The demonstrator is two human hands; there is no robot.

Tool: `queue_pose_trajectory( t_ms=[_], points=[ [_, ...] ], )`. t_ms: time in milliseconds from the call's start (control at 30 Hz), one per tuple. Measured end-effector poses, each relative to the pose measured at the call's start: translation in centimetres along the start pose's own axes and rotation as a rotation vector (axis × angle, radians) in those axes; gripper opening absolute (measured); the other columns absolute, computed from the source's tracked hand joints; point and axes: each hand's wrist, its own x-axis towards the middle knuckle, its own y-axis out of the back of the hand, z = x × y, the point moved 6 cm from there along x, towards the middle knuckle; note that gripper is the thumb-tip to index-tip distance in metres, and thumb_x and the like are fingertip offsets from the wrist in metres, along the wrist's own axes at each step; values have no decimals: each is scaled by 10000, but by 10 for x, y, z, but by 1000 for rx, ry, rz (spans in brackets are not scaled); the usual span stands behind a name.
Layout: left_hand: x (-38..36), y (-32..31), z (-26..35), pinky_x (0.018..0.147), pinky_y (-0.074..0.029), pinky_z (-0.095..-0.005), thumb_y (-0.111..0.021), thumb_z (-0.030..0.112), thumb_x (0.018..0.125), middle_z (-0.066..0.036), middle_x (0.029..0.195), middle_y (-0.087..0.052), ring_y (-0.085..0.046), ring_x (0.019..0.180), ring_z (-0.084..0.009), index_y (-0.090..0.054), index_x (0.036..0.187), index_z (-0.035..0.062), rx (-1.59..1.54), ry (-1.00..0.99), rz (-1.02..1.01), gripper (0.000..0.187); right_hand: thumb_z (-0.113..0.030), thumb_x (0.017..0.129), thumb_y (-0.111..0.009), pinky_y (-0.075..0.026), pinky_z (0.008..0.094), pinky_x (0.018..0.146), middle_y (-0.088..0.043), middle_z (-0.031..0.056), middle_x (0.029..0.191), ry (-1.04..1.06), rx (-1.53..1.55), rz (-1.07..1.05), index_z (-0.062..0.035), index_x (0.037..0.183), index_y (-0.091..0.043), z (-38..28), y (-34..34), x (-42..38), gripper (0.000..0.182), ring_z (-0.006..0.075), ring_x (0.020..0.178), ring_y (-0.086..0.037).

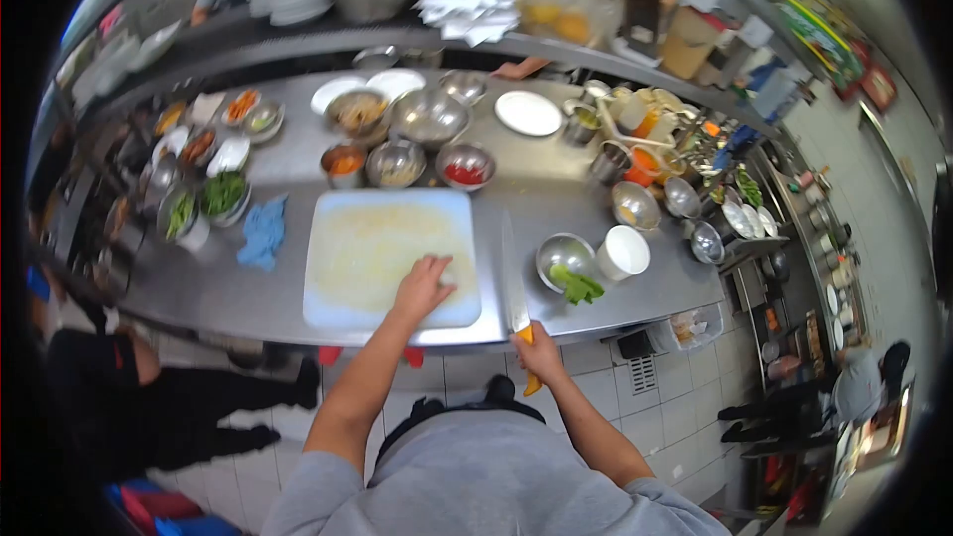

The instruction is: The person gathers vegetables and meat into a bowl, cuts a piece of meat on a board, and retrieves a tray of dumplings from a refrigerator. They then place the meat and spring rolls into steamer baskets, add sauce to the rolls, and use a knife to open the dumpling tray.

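Observation:
My left hand (425, 285) is over the right half of a white cutting board (367, 258), fingers apart and nothing held. The board's surface is stained pale yellow. At the counter's front edge my right hand (539, 352) is closed around the yellow handle of a long kitchen knife (513, 273). Its blade points away from me, just right of the board. Farther right, a metal bowl (558, 250) has a green lettuce leaf (577, 284) hanging over its rim, beside a white tub (624, 252).
A blue cloth (263, 233) lies left of the board. Behind it stand bowls of red pieces (465, 172) and orange food (344, 161), plus a white plate (528, 113). Bowls of greens (224, 195) are at left. A person's dark-clothed legs (218, 397) are at lower left.

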Motion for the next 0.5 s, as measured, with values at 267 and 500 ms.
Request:
queue_pose_trajectory(
  t_ms=[267,500],
  points=[
    [10,-32,-14,851,-511,-441,-690,181,837,-157,1044,-611,-616,971,-366,-643,1128,58,-23,15,-82,319,-205,874,-703,-537,304,637,-643,106,956,332,-39,182,21,1404,-384,33,-28,99,658,154,745,-637],
    [-32,-23,-46,582,-509,-308,-645,179,926,-69,905,-649,-637,789,-174,-599,1225,60,-812,741,86,325,-261,918,-656,-508,268,683,-647,46,929,268,51,-2,-47,1289,-563,15,0,51,438,124,778,-599]
  ],
)
